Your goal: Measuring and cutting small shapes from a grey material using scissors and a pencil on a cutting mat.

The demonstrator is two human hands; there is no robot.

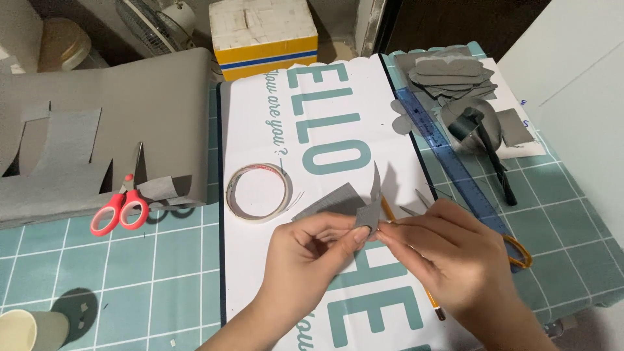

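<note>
We see both hands over the white printed sheet [260, 117], which we use as landmark. Left hand [305, 250] and right hand [442, 250] meet just above the sheet's lower middle, both pinching a small grey felt piece [369, 211] between thumb and fingertips; the piece stands up, a narrow strip of it pointing upward. A larger grey felt scrap [328, 205] lies flat on the sheet, just left of the held piece and partly behind the left hand's fingers [348, 237]. Fingers of both hands are clenched on the felt piece, not released. Under the right hand, a yellow pencil [430, 300] lies slanted across the sheet, and yellow-handled scissors [517, 250] stick out at the sheet's right edge, blades partly hidden by the hand. A roll of double-sided tape [257, 192] rests on the sheet's left part. Left of the sheet, on the green cutting mat [156, 273] covering the desk, lie red-handled scissors [120, 208] touching a big grey felt sheet [130, 97]. Right of the sheet are a blue ruler [448, 159], a stack of grey felt cutouts [448, 71] and a black glue gun [487, 146]. Above the sheet sits a yellow and white box [263, 36].
</note>
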